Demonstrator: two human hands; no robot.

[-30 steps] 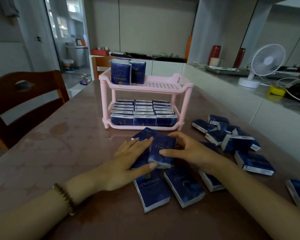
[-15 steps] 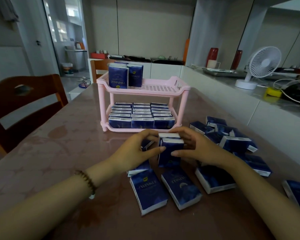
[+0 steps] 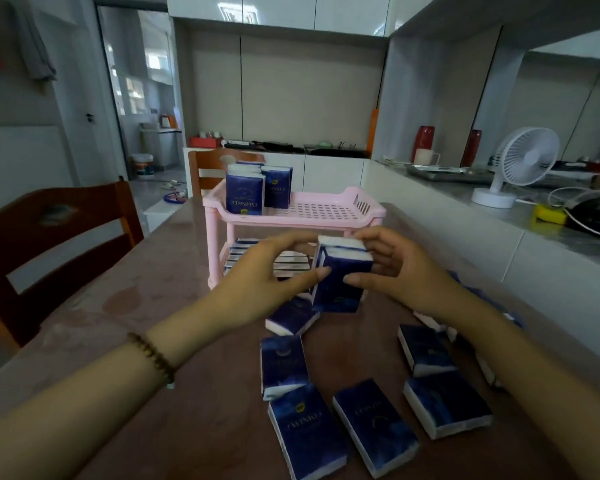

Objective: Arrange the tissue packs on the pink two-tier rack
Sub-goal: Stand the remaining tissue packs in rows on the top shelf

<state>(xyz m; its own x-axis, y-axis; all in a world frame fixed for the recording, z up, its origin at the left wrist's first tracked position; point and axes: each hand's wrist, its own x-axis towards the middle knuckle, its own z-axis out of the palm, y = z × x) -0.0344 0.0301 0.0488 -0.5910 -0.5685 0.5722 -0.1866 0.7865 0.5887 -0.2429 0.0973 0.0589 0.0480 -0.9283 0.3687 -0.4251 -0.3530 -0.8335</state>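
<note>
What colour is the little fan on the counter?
The fan is white; the head view shows it best.

Loose tissue packs before rack

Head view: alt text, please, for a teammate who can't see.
The left hand and right hand hold upright blue tissue packs together before the pink rack. Packs stand at its top tier's left end, rows line the lower tier, and loose packs lie on the table.
</note>
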